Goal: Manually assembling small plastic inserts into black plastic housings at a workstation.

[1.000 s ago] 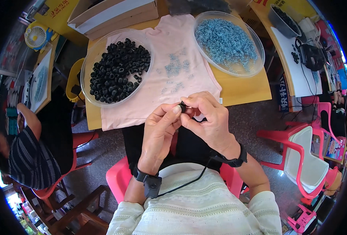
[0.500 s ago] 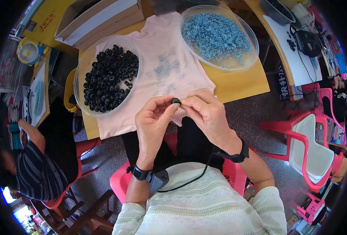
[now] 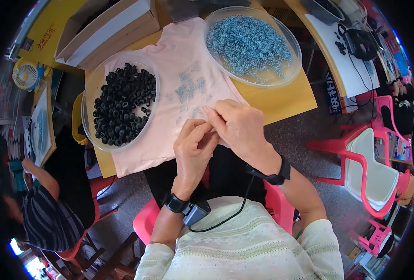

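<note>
My left hand (image 3: 194,151) is closed, its fingertips pinched in front of the pink shirt (image 3: 179,51) spread over the table. Whatever it grips is hidden behind the fingers. Close against it, my right hand (image 3: 239,128) is also closed, thumb and forefinger together by a scatter of small bluish clear rings (image 3: 187,91) on the shirt. Anything between those fingertips is too small to make out. Left of my hands, a round clear tub (image 3: 88,128) holds many black ring-shaped parts (image 3: 123,102). At the far right, another clear tub (image 3: 281,78) contains a heap of bluish clear rings (image 3: 249,44).
A cardboard box (image 3: 109,35) stands behind the left tub. The yellow tabletop (image 3: 291,100) shows at right. A co-worker in a striped top (image 3: 53,217) sits at left. Pink chairs, including one with a white backrest (image 3: 372,168), stand at right, near a second table (image 3: 330,51).
The black part seen between my fingertips is now out of sight. My right hand has moved up and left over the shirt, turning its back upward; my left hand has shifted slightly right and down.
</note>
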Action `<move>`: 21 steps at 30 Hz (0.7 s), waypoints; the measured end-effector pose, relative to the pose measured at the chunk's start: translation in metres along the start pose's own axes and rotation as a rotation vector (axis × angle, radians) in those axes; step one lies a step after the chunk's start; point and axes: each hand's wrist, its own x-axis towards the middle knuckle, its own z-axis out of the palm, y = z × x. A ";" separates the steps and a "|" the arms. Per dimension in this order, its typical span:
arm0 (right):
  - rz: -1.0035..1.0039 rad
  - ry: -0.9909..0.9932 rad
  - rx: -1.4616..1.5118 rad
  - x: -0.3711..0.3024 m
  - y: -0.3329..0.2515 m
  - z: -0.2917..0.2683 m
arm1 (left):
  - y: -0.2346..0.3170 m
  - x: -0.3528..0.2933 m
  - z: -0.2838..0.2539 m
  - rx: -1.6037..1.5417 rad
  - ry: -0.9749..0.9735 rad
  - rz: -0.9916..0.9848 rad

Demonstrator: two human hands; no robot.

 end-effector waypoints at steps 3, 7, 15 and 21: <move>0.009 0.006 -0.039 0.003 0.004 0.009 | 0.005 0.002 0.000 -0.079 0.010 -0.058; 0.025 -0.023 -0.061 0.001 0.002 0.010 | 0.001 0.002 -0.001 -0.098 0.001 -0.031; 0.022 0.024 -0.067 -0.007 -0.001 0.015 | -0.013 -0.003 0.002 -0.152 -0.063 -0.022; -0.019 0.046 -0.062 -0.007 0.004 0.015 | -0.007 0.000 0.001 -0.144 -0.061 -0.051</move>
